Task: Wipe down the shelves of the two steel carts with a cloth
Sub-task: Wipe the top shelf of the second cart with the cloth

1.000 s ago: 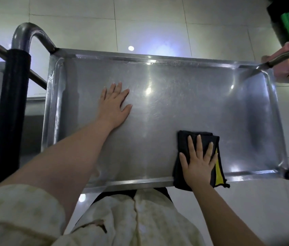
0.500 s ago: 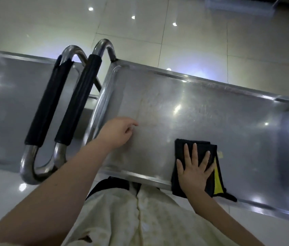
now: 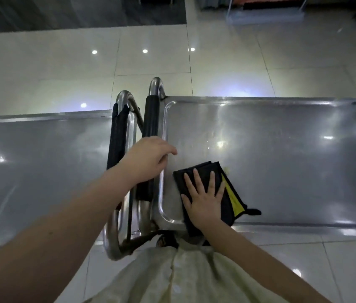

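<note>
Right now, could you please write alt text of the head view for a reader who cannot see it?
A person's right hand presses a black-and-yellow cloth flat on the near left corner of a steel cart shelf. The left hand lies over that cart's black-padded handle; a second steel cart stands alongside on the left.

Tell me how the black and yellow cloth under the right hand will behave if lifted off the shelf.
The cloth is probably floppy: it lies folded in layers and sags over the near rim of the shelf. Likely light, being thin under the flat right hand. On smooth steel it should slide readily.
</note>
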Demonstrator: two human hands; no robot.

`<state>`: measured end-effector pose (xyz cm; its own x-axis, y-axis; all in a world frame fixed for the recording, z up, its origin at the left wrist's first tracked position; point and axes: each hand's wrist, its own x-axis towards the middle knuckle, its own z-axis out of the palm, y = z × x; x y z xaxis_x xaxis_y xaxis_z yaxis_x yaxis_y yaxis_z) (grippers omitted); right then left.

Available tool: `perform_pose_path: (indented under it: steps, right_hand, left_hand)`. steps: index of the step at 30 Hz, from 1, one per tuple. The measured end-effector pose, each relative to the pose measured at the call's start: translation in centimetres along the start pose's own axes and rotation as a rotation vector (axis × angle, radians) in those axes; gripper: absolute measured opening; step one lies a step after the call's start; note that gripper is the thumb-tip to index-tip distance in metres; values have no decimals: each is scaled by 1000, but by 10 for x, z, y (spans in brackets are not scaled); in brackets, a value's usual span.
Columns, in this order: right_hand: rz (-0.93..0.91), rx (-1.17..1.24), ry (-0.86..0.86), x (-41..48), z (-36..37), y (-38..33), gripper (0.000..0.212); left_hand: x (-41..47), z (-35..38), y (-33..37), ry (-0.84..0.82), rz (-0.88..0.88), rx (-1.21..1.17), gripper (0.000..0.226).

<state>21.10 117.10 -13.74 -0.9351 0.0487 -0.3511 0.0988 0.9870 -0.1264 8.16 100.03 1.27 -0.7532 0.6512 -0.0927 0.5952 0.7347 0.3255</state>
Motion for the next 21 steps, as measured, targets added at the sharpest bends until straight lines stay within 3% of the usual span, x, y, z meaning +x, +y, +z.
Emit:
perform_pose_path:
  steps: [4,9,13,16,21]
  right_hand:
    - [70,30,-5,-8,-8,37,59]
    - [670,201,11,-25,-15,153,59]
    - [952,323,11,-11,-22,164,59]
    - [827,277,58,7,-18,111,59]
    - [228,97,14,18,-2,-33,61]
  left_hand:
    - [-5,1,-16,31,101,-89,28]
    - [5,6,-21,67,176,-147,24]
    - [26,6,-22,-6,115,-191,32]
    - [38,8,-19,-7,29,-313,37]
    - [39,10,-16,59,-58,-453,39]
